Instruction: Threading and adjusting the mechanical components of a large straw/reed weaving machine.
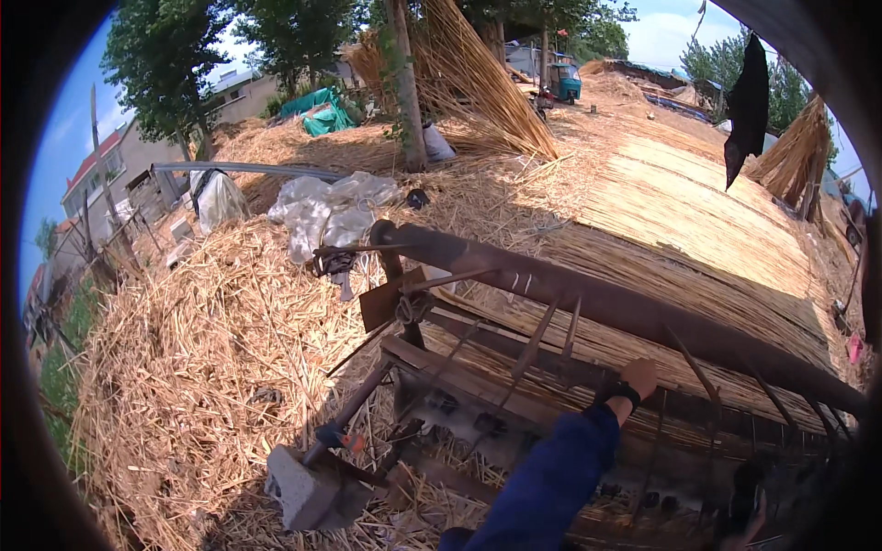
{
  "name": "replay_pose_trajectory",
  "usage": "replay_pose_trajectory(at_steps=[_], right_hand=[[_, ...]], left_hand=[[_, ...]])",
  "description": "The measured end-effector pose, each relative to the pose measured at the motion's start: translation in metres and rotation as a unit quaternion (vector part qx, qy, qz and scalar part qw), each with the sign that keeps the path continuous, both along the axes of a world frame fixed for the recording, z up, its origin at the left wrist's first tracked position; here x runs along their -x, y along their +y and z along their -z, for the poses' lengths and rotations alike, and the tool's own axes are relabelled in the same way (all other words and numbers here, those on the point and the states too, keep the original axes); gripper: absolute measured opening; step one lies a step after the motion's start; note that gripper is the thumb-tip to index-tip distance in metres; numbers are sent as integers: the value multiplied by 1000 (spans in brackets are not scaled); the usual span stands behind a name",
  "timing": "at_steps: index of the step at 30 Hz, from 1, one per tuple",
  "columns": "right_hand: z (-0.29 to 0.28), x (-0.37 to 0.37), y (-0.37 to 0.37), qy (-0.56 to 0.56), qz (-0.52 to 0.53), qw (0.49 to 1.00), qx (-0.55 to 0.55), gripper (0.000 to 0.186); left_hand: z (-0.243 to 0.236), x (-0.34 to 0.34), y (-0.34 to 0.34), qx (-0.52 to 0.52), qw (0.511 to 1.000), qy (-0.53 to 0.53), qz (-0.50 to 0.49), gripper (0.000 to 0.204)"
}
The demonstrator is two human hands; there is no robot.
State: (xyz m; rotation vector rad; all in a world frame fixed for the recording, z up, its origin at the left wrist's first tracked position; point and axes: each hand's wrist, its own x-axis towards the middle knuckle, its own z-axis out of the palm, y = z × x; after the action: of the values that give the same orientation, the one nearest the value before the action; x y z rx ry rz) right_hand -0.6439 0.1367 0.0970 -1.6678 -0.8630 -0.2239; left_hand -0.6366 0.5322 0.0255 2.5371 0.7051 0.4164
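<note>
Reed mat (707, 197), one, spread beyond single rusty pipe (606, 301). Left hand (640, 376), black wristband (624, 395), at dark crossbar (689, 403) nearside; fingers hidden, cannot tell how far open or whether gripping. One concrete block (301, 487), lower left.

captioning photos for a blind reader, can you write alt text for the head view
The person's blue-sleeved left hand reaches over a frame with a thick brown pipe; beyond it, a long reed mat stretches out. Loose straw lies at left, with trees behind.
</note>
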Motion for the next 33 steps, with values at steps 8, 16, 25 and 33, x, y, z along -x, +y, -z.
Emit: replay_pose_trajectory(at_steps=[8,16,25,33], right_hand=[[-19,10,-5,374,-49,901,-214,36],[-67,45,-4,588,-1,766,-261,32],[-103,61,8,380,-379,814,-222,29],[-29,57,138,451,-347,822,28,23]], left_hand=[[17,13,3,-42,999,8,8,14],[72,0,37,-215,966,-31,-142,12],[-8,47,-5,-105,990,-73,64,30],[-166,167,-112,544,738,-246,313,31]])
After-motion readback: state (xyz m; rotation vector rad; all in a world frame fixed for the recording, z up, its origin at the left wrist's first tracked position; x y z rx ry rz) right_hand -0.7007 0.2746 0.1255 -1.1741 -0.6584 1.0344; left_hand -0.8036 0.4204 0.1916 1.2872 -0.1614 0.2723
